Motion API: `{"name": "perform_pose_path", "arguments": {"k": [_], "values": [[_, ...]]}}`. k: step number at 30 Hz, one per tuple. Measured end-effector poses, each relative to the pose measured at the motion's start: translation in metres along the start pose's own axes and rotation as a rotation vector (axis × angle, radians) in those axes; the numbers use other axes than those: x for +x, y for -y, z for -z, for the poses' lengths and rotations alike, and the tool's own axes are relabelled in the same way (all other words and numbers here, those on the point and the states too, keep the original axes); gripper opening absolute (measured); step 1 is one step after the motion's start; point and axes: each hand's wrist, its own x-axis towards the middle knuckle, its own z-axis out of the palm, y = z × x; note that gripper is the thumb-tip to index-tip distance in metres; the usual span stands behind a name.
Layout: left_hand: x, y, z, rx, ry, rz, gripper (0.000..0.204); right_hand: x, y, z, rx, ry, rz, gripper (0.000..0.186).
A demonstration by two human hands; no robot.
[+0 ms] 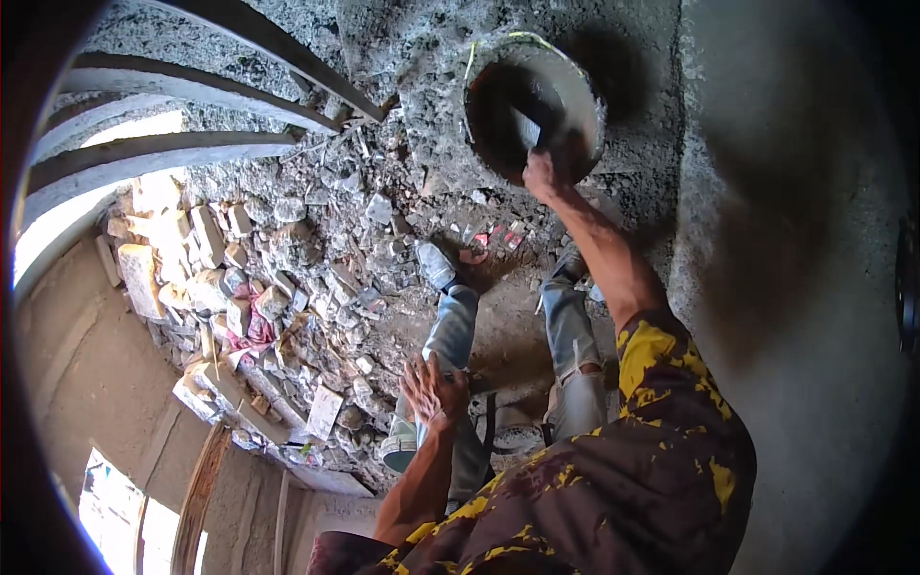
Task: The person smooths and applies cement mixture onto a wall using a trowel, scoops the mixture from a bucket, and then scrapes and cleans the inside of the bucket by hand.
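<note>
At the far side, my right arm reaches out over a round, dark-walled bucket [575, 91] with a pale yellowish rim. My right hand [542, 176] is closed on a trowel [525, 127], whose flat blade catches light inside the bucket. What lies at the bucket's bottom is in shadow and hard to make out. My left hand [433, 391] lies on my left knee with its fingers spread, holding nothing. The worn blue jeans [452, 331] show beneath it.
Broken bricks and stones [220, 259] cover the ground on the left, with a reddish cloth [257, 321] among them. Long boards [192, 86] slant in at upper left. A pale green container [398, 450] sits by my left leg. A grey wall [786, 383] rises on the right.
</note>
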Motion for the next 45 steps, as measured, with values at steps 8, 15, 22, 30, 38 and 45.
{"name": "perform_pose_path", "arguments": {"k": [8, 15, 22, 30, 38, 45], "values": [[0.008, -0.007, 0.017, -0.008, 0.092, -0.004, 0.066, -0.054, -0.033, 0.026, 0.810, 0.030, -0.264, 0.030], [-0.011, 0.000, -0.049, -0.050, -0.041, 0.015, 0.064, -0.075, 0.027, 0.104, 0.591, -0.166, -0.141, 0.031], [-0.016, -0.065, -0.034, -0.026, -0.116, 0.040, 0.061, -0.117, 0.078, 0.323, 1.063, -0.273, 0.489, 0.020], [-0.032, -0.077, -0.026, -0.149, -0.112, 0.000, 0.051, -0.348, -0.257, 0.474, 1.060, -0.508, -0.730, 0.018], [0.043, -0.064, 0.048, -0.469, -0.092, 0.038, 0.051, -0.556, -0.176, 0.443, 0.619, -0.536, -1.013, 0.019], [0.189, -0.153, 0.101, -0.691, 0.155, -0.194, 0.064, -0.564, -0.101, 0.214, 0.417, 0.528, -1.128, 0.023]]}}
